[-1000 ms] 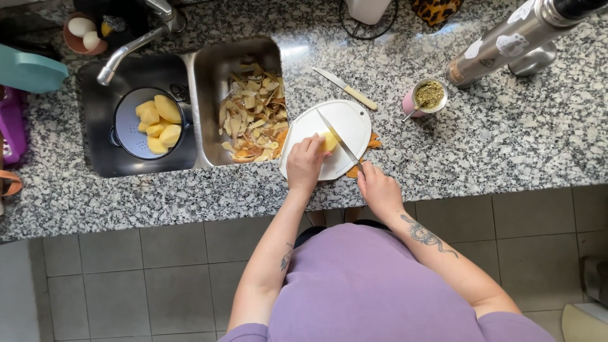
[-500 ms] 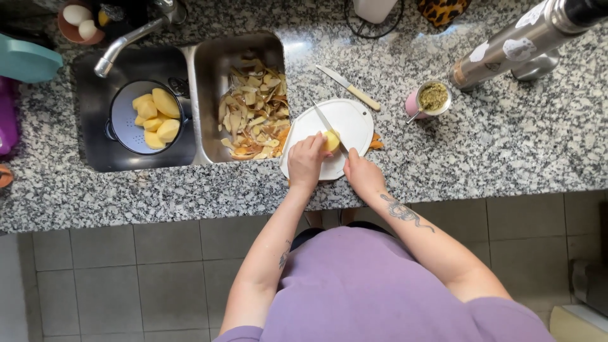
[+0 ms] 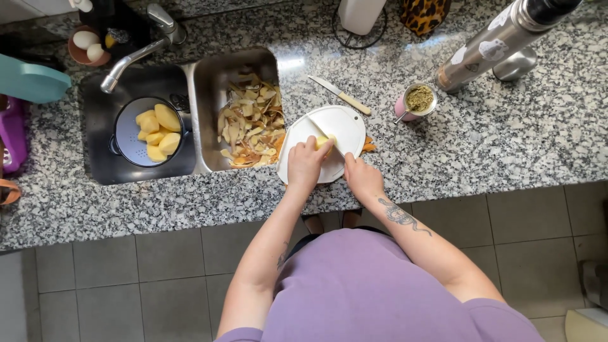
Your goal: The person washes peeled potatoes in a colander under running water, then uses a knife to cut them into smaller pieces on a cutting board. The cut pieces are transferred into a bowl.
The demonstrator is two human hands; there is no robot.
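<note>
A small yellow potato [image 3: 324, 140] lies on a round white board [image 3: 345, 123] at the front edge of the bench, just right of the sink [image 3: 234, 69]. The left hand [image 3: 306, 163] is curled down on the potato and holds it in place. The right hand [image 3: 362, 177] is closed around a knife [image 3: 328, 137], and the blade lies across the potato. Both arms reach straight forward from the body, elbows bent a little.

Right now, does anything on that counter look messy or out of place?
Potato peelings are heaped loose in the right sink basin, and a few orange scraps stick out from under the white cutting board. Nothing looks spilled or broken.
</note>
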